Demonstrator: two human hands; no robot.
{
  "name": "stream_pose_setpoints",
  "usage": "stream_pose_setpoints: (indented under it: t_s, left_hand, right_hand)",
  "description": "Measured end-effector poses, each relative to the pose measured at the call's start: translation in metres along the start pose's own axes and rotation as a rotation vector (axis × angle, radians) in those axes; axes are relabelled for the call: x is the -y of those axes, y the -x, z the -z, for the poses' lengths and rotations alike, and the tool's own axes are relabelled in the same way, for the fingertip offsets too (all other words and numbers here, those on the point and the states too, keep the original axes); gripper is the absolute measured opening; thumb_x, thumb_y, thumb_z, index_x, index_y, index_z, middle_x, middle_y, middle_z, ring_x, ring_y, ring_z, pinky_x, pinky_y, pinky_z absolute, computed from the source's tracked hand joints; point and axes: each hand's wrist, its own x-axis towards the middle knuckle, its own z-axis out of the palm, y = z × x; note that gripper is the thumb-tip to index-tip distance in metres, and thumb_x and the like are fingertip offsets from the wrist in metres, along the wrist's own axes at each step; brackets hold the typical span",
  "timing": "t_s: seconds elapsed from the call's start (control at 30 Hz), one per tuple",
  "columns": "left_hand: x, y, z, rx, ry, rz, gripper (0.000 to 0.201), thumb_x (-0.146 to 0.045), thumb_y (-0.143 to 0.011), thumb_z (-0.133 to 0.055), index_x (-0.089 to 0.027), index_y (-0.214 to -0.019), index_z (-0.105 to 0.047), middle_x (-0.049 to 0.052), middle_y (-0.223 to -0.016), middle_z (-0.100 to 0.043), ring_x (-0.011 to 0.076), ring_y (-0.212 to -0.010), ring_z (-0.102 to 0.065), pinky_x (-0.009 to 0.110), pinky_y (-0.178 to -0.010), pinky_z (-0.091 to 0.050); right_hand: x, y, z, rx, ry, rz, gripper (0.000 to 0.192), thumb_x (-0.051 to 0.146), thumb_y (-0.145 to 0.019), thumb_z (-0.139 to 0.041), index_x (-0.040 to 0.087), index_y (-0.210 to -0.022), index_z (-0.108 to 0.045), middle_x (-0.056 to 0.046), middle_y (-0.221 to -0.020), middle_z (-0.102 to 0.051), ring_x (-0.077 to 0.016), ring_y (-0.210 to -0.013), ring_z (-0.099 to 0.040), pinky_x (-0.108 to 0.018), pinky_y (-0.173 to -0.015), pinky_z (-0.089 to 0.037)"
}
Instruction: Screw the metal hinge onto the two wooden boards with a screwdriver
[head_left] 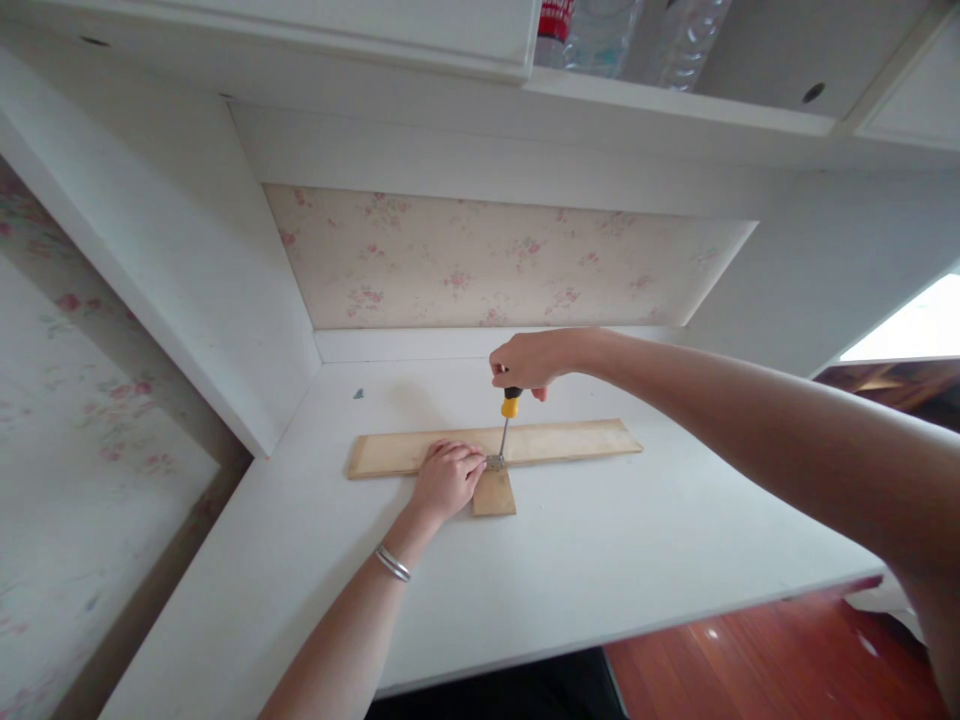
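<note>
A long, light wooden board [570, 441] lies across the white desk, and a short wooden piece [494, 495] meets its near edge. Over the joint sits a small metal hinge [496, 462] with holes. My left hand [448, 478] holds down the long board, its fingers bent together and the tips at the hinge's left side. My right hand [529, 361] is closed around the handle of a yellow-and-black screwdriver [510, 408] above the board. The screwdriver stands nearly upright, its tip at the hinge; any screw under it is too small to make out.
A small heap of metal bits, perhaps screws [358, 393], lies at the back left of the desk [570, 560]. White side panels and a floral back wall [465, 260] enclose the space. Plastic bottles [600, 35] stand in the overhead cabinet.
</note>
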Motion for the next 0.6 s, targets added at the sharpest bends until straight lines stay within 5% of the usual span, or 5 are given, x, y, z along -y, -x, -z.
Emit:
stream_pose_setpoints:
  t_s: [0.17, 0.27, 0.37, 0.47, 0.6]
  left_hand:
    - [0.0003, 0.0004, -0.0004, -0.003, -0.001, -0.005, 0.022, -0.026, -0.089, -0.047, -0.025, -0.095, -0.068, 0.002, -0.101, -0.068, 0.0163, -0.096, -0.058, 0.038, -0.095, -0.038]
    - [-0.0001, 0.0005, -0.0001, -0.006, -0.001, -0.003, 0.022, -0.026, -0.089, -0.046, -0.026, -0.095, -0.068, 0.002, -0.101, -0.068, 0.0164, -0.097, -0.058, 0.038, -0.095, -0.037]
    - [0.0002, 0.0005, -0.0001, -0.004, -0.001, -0.001, 0.022, -0.026, -0.089, -0.047, -0.026, -0.095, -0.068, 0.001, -0.101, -0.068, 0.0159, -0.096, -0.058, 0.037, -0.095, -0.037]
    - [0.0007, 0.0003, -0.0006, -0.005, -0.001, 0.0, 0.021, -0.025, -0.088, -0.048, -0.026, -0.093, -0.068, 0.001, -0.099, -0.068, 0.0154, -0.096, -0.058, 0.036, -0.095, -0.037]
    - [0.0005, 0.0, -0.0007, -0.007, -0.002, 0.006, 0.021, -0.025, -0.089, -0.048, -0.026, -0.093, -0.068, 0.001, -0.1, -0.068, 0.0155, -0.096, -0.058, 0.036, -0.095, -0.037]
  right_hand:
    - [0.0003, 0.0021, 0.0003, -0.047, 0.026, 0.09, 0.069, 0.033, -0.065, -0.07, 0.021, -0.128, -0.044, -0.01, -0.11, -0.061, -0.0176, -0.069, -0.062, -0.028, -0.058, -0.041]
    - [0.002, 0.0022, 0.0008, 0.011, -0.041, -0.057, 0.054, 0.044, -0.08, -0.052, 0.015, -0.125, -0.046, -0.009, -0.088, -0.066, -0.0168, -0.059, -0.061, -0.03, -0.057, -0.041]
    - [0.0019, 0.0004, 0.0004, -0.028, 0.008, 0.014, 0.039, 0.037, -0.081, -0.05, 0.016, -0.114, -0.054, -0.008, -0.088, -0.066, -0.0161, -0.059, -0.061, -0.029, -0.056, -0.04]
    - [0.0017, -0.0002, -0.0001, -0.1, 0.054, 0.115, 0.056, 0.034, -0.066, -0.067, 0.019, -0.118, -0.051, -0.01, -0.108, -0.062, -0.0166, -0.067, -0.061, -0.027, -0.057, -0.04]
    - [0.0023, 0.0004, -0.0006, -0.019, 0.001, -0.052, 0.052, 0.05, -0.079, -0.051, 0.014, -0.117, -0.052, -0.009, -0.084, -0.067, -0.0178, -0.059, -0.061, -0.03, -0.057, -0.04]
